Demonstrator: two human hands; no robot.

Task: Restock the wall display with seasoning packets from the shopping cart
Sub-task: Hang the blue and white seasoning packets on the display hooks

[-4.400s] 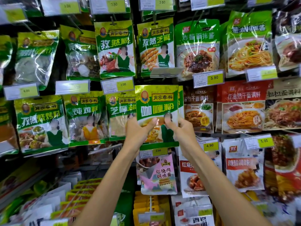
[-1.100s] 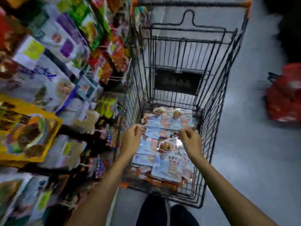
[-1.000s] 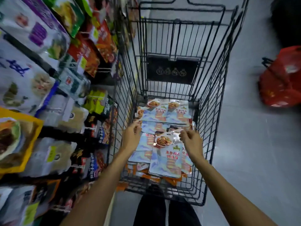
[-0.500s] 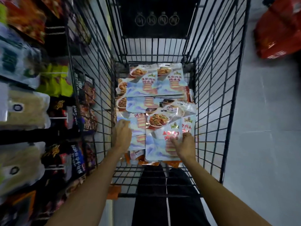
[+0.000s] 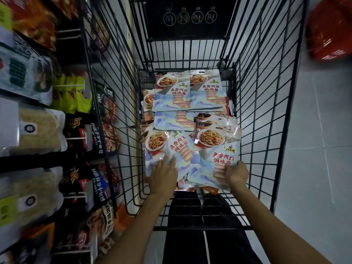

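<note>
The wire shopping cart (image 5: 266,111) holds a loose pile of seasoning packets (image 5: 172,96) on its floor. Six faces show, perhaps more beneath. The left hand (image 5: 163,176) lies flat, fingers straight, on the near-left packet (image 5: 178,147). The right hand (image 5: 237,174) curls its fingers round the near-right packet (image 5: 213,162) at its 5 o'clock corner. The wall display (image 5: 38,130) hangs at 9 o'clock.

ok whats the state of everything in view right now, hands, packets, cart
left hand: flat, fingers straight, resting on the near-left packet
right hand: grips the near edge of the near-right packet
near-right packet: topmost, overlapping its neighbours
far packets: flat, overlapping, no hand on them
shopping cart: packets piled on its floor
wall display: hung with packets, blurred
</note>
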